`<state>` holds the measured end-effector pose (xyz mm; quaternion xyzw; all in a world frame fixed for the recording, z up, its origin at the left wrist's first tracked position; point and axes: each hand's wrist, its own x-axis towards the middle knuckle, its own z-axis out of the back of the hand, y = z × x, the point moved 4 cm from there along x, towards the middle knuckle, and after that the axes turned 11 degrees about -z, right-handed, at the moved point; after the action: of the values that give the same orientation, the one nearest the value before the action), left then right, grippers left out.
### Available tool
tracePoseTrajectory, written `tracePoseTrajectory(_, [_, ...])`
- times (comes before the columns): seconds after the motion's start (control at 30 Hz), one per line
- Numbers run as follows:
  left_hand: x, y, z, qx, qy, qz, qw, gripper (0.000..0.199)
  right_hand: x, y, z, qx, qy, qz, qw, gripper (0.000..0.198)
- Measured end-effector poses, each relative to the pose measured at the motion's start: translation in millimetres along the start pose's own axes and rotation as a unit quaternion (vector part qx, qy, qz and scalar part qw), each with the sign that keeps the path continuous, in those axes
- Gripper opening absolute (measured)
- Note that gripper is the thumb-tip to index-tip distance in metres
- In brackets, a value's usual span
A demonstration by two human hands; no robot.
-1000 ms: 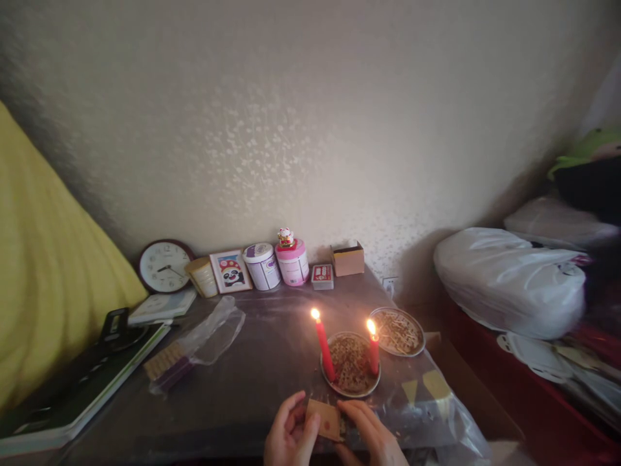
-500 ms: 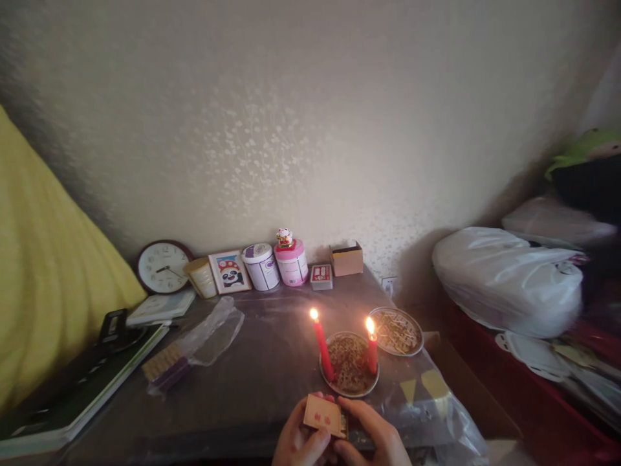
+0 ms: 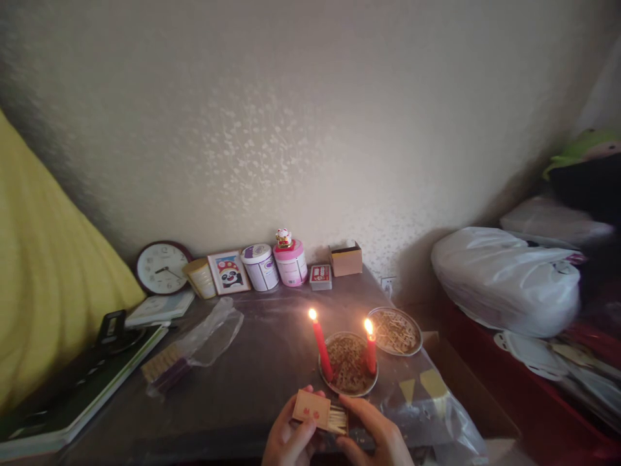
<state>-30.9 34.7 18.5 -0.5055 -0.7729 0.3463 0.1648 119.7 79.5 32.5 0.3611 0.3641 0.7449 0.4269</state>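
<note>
Pale patterned wallpaper backs a dark grey worktop [image 3: 252,369] lit mostly by two flames. At six o'clock in the view, both hands meet over the near edge. The left hand [image 3: 286,443] pinches the tan cardboard sleeve of a small matchbox [image 3: 311,409] between thumb and fingers, closed on it. The right hand [image 3: 376,437] is closed on the inner tray from the three o'clock side, and the tray stands partly slid out toward that hand, showing a row of pale matchsticks [image 3: 337,421]. The box's long axis runs roughly nine to three o'clock, tilted a little, so the open end points at the right hand, which is the nearer one to the sticks.

Just beyond the box, at twelve o'clock from the hands, sits a round metal dish of spent brown matchsticks [image 3: 347,372], with a taller lit red candle [image 3: 321,349] leaning at its left rim and a shorter lit red candle [image 3: 370,349] at its right. A second round metal dish [image 3: 395,331] lies near it at two o'clock. A clear plastic bag with a bundle of sticks [image 3: 194,346] lies well apart at ten o'clock, and a round wall clock [image 3: 162,267] leans against the wall beyond it.
</note>
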Motion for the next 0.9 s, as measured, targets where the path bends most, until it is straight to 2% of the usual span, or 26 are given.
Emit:
tracePoseTrajectory(0.17, [-2,9,0,0.009,-0.009,0.044,0.999,0.040,-3,1,-3,-0.017,-0.003,0.029,0.999,0.047])
tracePoseTrajectory(0.33, [-2,22,10,0.036,-0.050,0.062,0.996,0.042,-4,2,-5,-0.093,0.013,0.032,0.995,0.047])
tracePoseTrajectory(0.47, [3,25,21,0.108,-0.054,0.029,0.992,0.050,-4,6,-1,-0.118,0.003,0.048,0.992,0.044])
tracePoseTrajectory(0.57, [5,23,26,0.179,-0.045,-0.017,0.983,0.056,-3,10,5,-0.102,-0.030,0.085,0.991,0.022])
tracePoseTrajectory(0.63, [5,23,27,0.200,-0.041,-0.027,0.978,0.058,-3,10,7,-0.098,-0.038,0.096,0.990,0.014])
tracePoseTrajectory(0.9, [6,31,27,0.215,-0.006,-0.022,0.976,0.058,-3,0,0,-0.156,-0.009,0.079,0.985,0.017])
